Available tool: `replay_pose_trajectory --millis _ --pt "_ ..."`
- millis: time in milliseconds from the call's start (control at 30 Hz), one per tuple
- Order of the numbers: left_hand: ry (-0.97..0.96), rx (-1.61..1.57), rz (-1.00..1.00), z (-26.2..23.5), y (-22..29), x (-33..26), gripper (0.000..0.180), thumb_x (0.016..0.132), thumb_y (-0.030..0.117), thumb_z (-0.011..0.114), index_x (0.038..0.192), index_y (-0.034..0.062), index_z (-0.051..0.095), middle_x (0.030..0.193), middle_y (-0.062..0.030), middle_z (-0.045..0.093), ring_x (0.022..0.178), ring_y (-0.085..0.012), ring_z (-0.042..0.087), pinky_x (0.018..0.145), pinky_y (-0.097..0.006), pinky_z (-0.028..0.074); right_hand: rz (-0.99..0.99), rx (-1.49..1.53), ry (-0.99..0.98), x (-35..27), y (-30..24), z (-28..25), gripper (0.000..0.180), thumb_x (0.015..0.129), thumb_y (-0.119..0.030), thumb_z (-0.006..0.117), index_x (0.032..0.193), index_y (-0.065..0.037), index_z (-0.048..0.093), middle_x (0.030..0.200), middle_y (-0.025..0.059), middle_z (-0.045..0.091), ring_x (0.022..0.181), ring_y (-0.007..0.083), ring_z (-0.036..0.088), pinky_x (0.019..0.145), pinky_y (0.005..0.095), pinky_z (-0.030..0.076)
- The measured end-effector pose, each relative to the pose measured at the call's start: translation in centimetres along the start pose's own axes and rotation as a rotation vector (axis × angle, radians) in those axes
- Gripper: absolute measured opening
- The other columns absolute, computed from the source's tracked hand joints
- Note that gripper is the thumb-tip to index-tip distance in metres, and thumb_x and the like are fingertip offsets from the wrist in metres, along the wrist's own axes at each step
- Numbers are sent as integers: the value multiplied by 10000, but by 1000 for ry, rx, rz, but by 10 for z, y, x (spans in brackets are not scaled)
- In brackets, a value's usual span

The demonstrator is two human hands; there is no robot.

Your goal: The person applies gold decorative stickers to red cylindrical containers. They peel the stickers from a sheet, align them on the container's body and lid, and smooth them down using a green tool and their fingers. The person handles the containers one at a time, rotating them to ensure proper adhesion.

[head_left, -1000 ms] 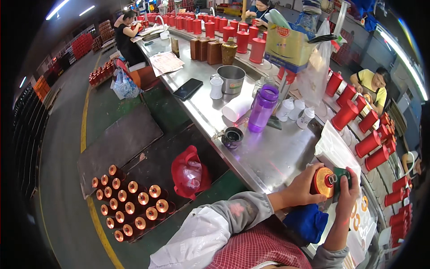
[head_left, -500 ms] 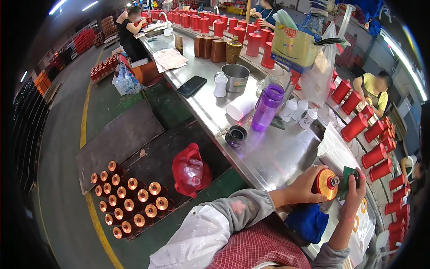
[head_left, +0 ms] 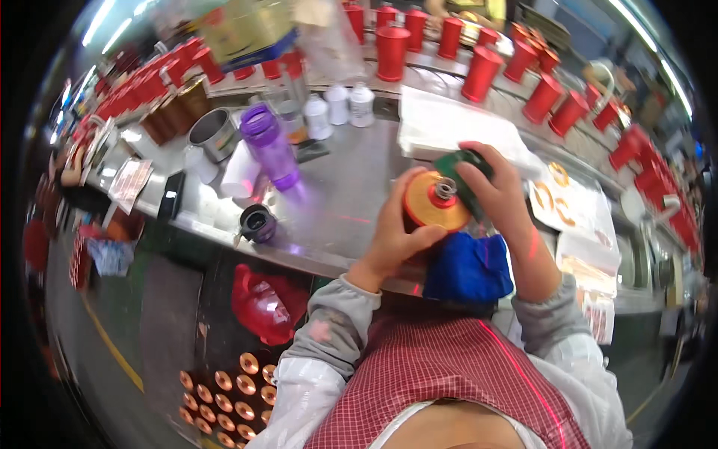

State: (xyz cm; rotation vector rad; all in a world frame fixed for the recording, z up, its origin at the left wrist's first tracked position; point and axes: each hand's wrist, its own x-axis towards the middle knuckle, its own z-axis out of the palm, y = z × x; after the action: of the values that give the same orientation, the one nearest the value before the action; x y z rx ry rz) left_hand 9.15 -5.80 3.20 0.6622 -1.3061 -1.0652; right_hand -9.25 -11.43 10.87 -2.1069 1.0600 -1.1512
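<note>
My left hand [head_left: 390, 243] is wrapped round a red bottle [head_left: 428, 206] with a gold top and a metal threaded neck. The bottle is tilted, so its top faces me. Beside the neck, my right hand [head_left: 502, 196] grips a dark green flat piece [head_left: 473, 206], partly covered by the fingers; I cannot tell what it is made of. Both hands are above the near side of the metal bench [head_left: 351, 176]. Just below them lies a bunched blue cloth [head_left: 467, 271]. Gold rings [head_left: 559, 174] rest on a white sheet to the right of my right hand.
A white stack of sheets [head_left: 464, 127] lies beyond my hands. A purple bottle [head_left: 271, 150], a black lid [head_left: 258, 223], a metal pot [head_left: 213, 135] and white bottles [head_left: 318, 118] stand to the left. Red canisters [head_left: 481, 73] line the far side. Copper-topped bottles [head_left: 245, 385] stand low on the left.
The view has swung to the right, bringing my hands nearer the middle. Both hands keep their holds, and the green piece is now close against the bottle's top.
</note>
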Motion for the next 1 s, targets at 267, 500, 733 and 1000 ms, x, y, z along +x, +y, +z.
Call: replay_pose_trajectory --millis 267,500,733,1000 --pt "-29 74 35 0 3 0 868 723 358 781 1381 -10 350 1279 -137 502 1180 -228 514 1015 -349 397 207 77 148 1 5 -1 332 864 -168 667 1154 -17 606 948 119 662 869 146 615 787 285 491" --pt "86 100 25 16 13 -11 954 790 398 764 1431 -36 207 1330 -181 441 1232 -262 468 1048 -366 366 148 259 143 1 15 3 345 850 -174 689 1144 -16 603 920 110 683 857 164 641 758 304 509" --pt "183 151 -40 26 12 -10 758 791 209 722 1359 -30 280 1254 -181 492 1144 -242 541 979 -349 442 221 662 55 1 12 -1 302 872 -129 682 1140 -18 599 964 33 653 883 89 575 793 252 477" --pt "130 32 -124 21 9 -12 762 779 232 734 1357 -11 301 1278 -163 470 1188 -237 500 1013 -360 410 146 554 -219 12 15 -1 303 859 -107 674 1132 13 621 989 62 666 939 112 596 834 264 483"
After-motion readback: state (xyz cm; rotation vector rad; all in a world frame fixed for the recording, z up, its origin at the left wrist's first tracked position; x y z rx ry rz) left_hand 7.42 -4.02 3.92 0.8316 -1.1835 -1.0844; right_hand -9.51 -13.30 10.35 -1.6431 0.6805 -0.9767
